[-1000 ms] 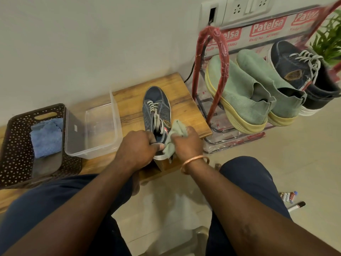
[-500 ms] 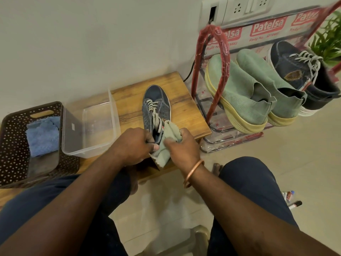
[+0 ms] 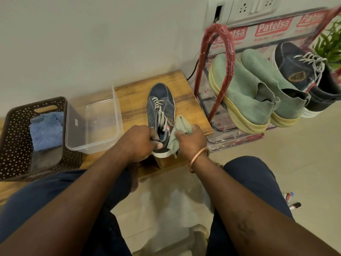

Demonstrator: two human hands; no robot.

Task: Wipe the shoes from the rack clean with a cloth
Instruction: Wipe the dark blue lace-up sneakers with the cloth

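At bench (image 3: 191, 111) edge: shoe (image 3: 163, 100) heel, cloth (image 3: 180, 126).

1. I get one view only: a wide-angle camera on the person's head, facing forward and steeply down.
2. It sits close above the forearms; the left hand (image 3: 138, 143) gripping the shoe (image 3: 161, 100) and the right hand (image 3: 191, 141) holding the cloth (image 3: 181, 124) fall near mid-frame.
3. Wall (image 3: 92, 43) fills the top, rack (image 3: 231, 58) the upper right, thighs (image 3: 258, 182) the bottom corners.
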